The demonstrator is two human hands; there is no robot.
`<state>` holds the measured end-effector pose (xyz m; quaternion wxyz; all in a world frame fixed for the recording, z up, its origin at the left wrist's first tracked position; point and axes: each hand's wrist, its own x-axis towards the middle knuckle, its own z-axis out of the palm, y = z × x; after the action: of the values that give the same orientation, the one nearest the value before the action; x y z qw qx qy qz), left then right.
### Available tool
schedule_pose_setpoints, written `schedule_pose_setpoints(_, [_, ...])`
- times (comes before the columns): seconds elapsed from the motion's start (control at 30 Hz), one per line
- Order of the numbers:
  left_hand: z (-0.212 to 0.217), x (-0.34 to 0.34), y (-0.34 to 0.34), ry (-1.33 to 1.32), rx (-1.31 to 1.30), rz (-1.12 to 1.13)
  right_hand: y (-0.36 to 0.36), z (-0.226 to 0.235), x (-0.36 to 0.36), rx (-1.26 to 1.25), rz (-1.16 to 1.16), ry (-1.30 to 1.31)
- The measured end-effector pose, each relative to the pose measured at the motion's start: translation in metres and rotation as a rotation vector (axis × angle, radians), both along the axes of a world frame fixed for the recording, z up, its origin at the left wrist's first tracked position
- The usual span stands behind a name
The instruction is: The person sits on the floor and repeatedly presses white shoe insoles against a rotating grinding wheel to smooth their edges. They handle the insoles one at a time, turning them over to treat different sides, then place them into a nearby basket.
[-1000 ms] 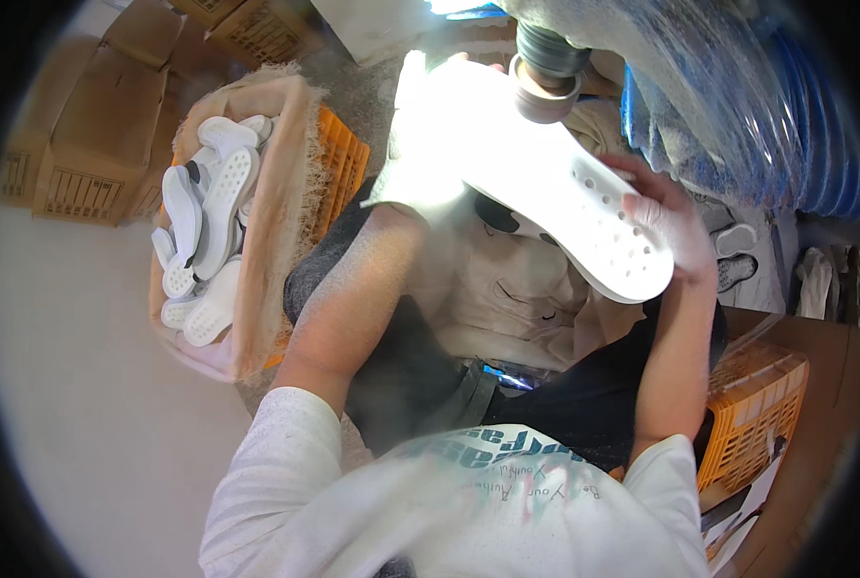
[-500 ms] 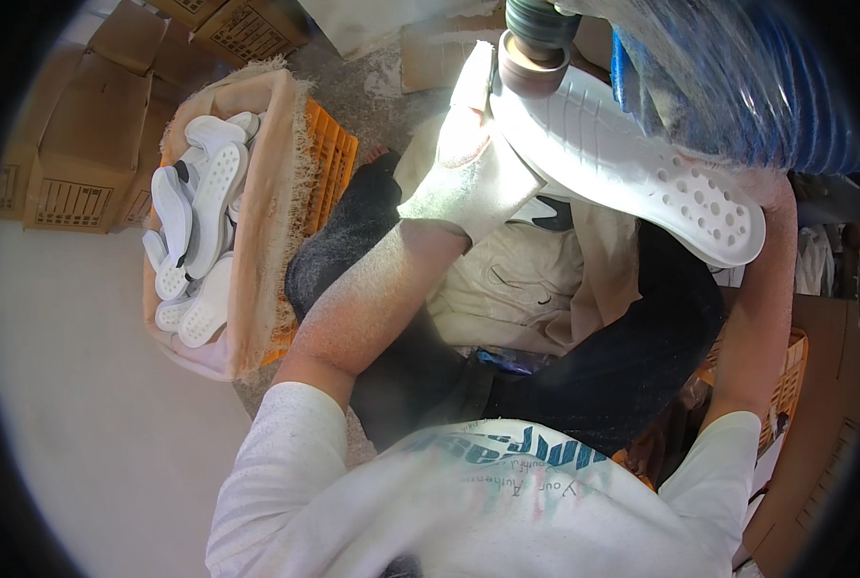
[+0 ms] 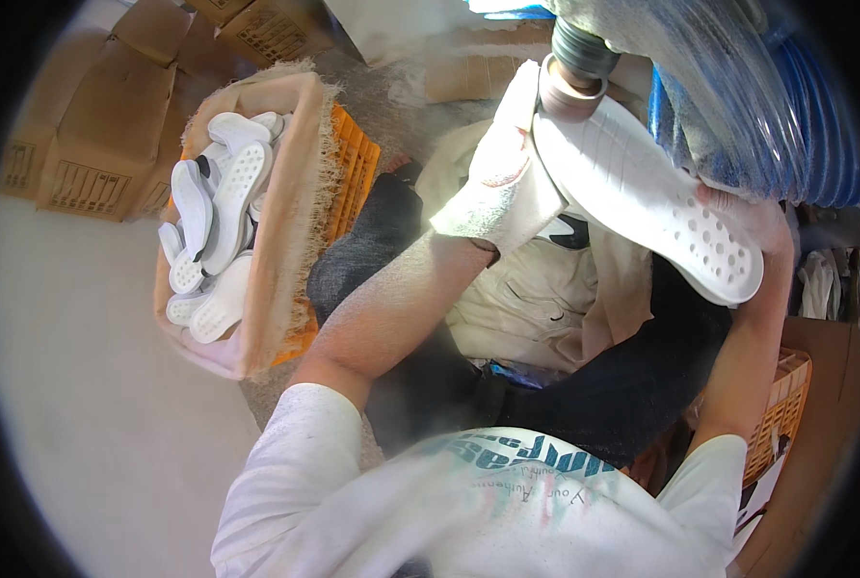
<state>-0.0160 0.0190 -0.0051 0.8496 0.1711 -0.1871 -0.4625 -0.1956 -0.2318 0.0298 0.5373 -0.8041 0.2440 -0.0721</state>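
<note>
A long white shoe sole (image 3: 647, 197) is held up in the upper right of the frame. Its long side runs on a slant, from the upper middle down to the right. One end is pressed against a round spinning wheel (image 3: 571, 91) near the top of the frame. The other end, with small round holes in it, points down to the right edge. The flat side with the holes and thin lines is turned up toward the camera.

The left hand (image 3: 502, 183) is covered by a white glove. It is closed around the sole's upper end, just beside the wheel, with the fingers wrapped over the edge. The right hand (image 3: 753, 217) is seen at the sole's lower right end. It is mostly hidden behind the sole, so only a few fingers are seen touching the edge there. How tightly it is closed cannot be told.

An orange crate (image 3: 338, 183) lined with rough brown cloth is seen at the upper left. Many more white soles (image 3: 213, 217) are piled inside it. Brown cardboard boxes (image 3: 92, 125) are stacked at the far upper left. A blue ribbed hose (image 3: 815, 135) is curved along the upper right edge. Another orange crate (image 3: 781, 414) is seen low on the right.
</note>
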Motion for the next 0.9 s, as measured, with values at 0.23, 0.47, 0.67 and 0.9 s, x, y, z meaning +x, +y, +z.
schedule_pose_setpoints(0.23, [0.01,0.009,-0.006,0.337,-0.097,-0.224,0.035,0.007,0.0,0.261,-0.112,-0.138])
schedule_pose_setpoints(0.47, [0.001,-0.001,0.0,0.277,-0.072,-0.211,0.007,0.033,0.002,-0.368,0.012,0.241])
schedule_pose_setpoints(0.67, [-0.005,-0.011,-0.001,0.263,-0.063,-0.224,0.015,0.044,-0.004,-0.34,0.006,0.232])
schedule_pose_setpoints(0.9, [-0.002,-0.008,-0.004,0.271,-0.097,-0.219,0.04,0.038,-0.014,0.072,-0.028,-0.036])
